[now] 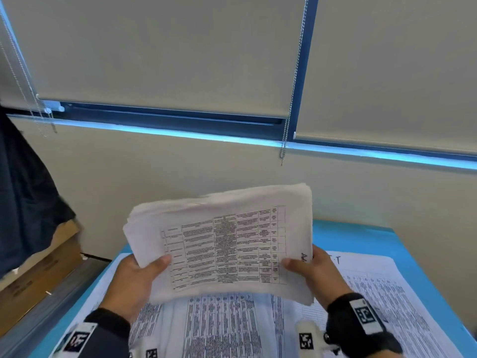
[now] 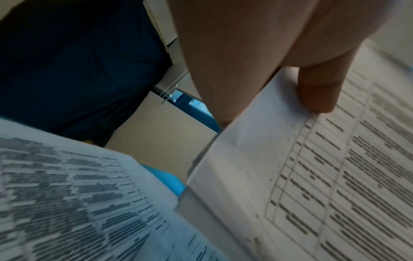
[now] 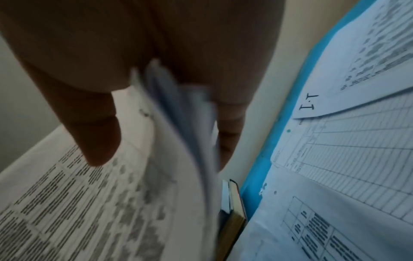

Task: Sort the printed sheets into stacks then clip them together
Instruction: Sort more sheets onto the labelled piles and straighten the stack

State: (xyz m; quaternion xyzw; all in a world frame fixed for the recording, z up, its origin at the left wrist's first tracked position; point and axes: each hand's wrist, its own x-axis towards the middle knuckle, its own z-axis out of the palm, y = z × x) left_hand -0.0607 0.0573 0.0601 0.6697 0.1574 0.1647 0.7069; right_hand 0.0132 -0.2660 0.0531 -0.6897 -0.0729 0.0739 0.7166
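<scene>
A thick stack of printed sheets [image 1: 222, 244] with a table on its top page is held up above the blue table [image 1: 361, 236], tilted toward me. My left hand [image 1: 139, 277] grips its left edge, thumb [image 2: 319, 91] on the top page and fingers behind. My right hand [image 1: 315, 272] grips the right edge the same way, thumb [image 3: 96, 134] on top, the stack's edge [image 3: 192, 123] fanned between thumb and fingers. More printed sheets [image 1: 232, 329] lie spread flat on the table below. No clip is in view.
The table stands against a cream wall under a window with roller blinds and hanging bead chains [image 1: 284, 148]. A dark garment [image 1: 23, 202] hangs at the left over cardboard boxes [image 1: 38, 277]. Dark-covered books [image 3: 232, 208] stand beside the table's edge.
</scene>
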